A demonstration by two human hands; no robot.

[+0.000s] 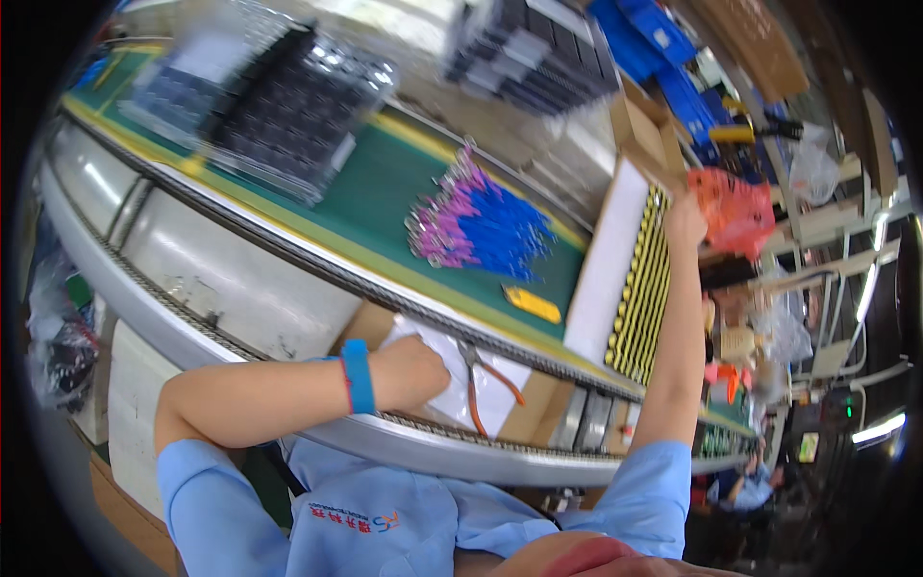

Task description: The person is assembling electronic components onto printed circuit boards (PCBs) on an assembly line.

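near edge: light blue sleeves (216,490), a forearm running out from each. left hand (411,373), blue band (358,375) at the wrist, lies over a white sheet (449,406) below the desk's near rail. its fingers look curled under, back of the hand up; cannot tell how tightly they close or whether they have hold of anything. just right of it, on the sheet: pliers (473,389), orange handles toward the wearer, spread.

on the green desk (373,207): yellow tool (532,304), and beyond it a fanned bundle of blue-and-pink leads (490,226). to the right, a white panel (606,255) beside yellow-and-black striped rows (639,288). right hand (685,223) is at the far end of these rows, near a red bag (735,212); fingers blurred, opening and grip cannot be told.

farther left: black trays (288,120) in clear plastic. farthest: stacked dark trays (534,58), blue bins (659,38).
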